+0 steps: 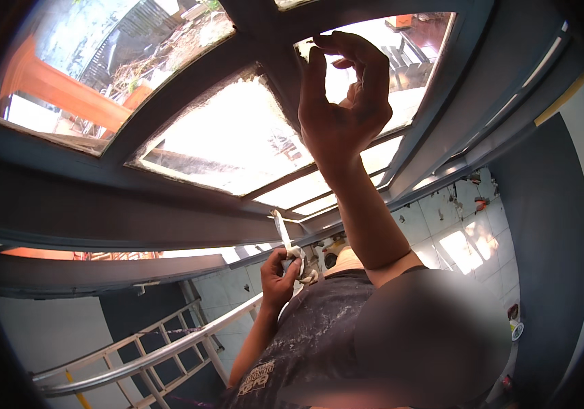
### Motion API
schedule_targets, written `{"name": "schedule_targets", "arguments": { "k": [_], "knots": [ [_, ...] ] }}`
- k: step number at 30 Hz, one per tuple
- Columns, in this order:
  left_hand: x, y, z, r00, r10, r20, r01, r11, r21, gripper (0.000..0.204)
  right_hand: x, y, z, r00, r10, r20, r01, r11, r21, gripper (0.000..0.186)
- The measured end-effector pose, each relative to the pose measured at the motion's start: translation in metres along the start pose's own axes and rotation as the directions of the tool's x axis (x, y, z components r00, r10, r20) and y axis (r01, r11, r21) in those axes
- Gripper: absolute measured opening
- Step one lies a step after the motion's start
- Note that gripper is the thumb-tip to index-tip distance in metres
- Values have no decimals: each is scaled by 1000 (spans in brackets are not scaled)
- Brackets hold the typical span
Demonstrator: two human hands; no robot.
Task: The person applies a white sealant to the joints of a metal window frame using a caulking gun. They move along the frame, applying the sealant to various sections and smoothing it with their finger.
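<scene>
My right hand (346, 102) is raised against a window pane (418, 68) in a dark grey frame. Its thumb and forefinger are pinched together at the pane's upper left corner; anything between them is too small or dark to make out. Lower down, close to my body, my left hand (280, 279) is closed round a narrow white strip (282, 230) that sticks upward. Crumpled whitish material bunches at the fingers, and its kind is unclear. The grey window frame (190, 95) has rough, pale edges around its glass, including a bright curved pane (227, 133).
An aluminium ladder (169, 361) stands at the lower left. Pale floor tiles (435, 218) lie far below, with scattered small items and a round container (516, 330) by the grey wall (537, 225). Through the glass, an orange beam (67, 88) shows outside.
</scene>
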State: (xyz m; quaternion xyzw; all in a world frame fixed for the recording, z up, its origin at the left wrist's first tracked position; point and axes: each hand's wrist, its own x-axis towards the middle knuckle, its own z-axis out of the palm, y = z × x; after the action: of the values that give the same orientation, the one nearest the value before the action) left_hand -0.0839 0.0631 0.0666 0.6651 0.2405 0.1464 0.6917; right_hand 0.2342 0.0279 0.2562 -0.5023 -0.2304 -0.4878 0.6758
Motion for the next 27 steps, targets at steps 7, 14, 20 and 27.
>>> {"name": "schedule_targets", "arguments": {
  "k": [7, 14, 20, 27],
  "knots": [
    [-5, -19, -16, 998, 9, 55, -11, 999, 35, 7, -3, 9, 6, 991, -135, 25, 133, 988, 72, 24],
    [-3, -29, -42, 1000, 13, 16, -13, 999, 42, 11, -15, 8, 7, 999, 26, -39, -22, 996, 83, 52],
    [-7, -37, -52, 999, -45, 28, 43, 996, 73, 12, -8, 16, 16, 992, -26, -120, 24, 999, -24, 58],
    [-5, -42, -54, 999, -39, 31, 37, 996, 80, 12, 4, 18, 15, 975, -218, -37, 210, 966, -153, 49]
  ]
}}
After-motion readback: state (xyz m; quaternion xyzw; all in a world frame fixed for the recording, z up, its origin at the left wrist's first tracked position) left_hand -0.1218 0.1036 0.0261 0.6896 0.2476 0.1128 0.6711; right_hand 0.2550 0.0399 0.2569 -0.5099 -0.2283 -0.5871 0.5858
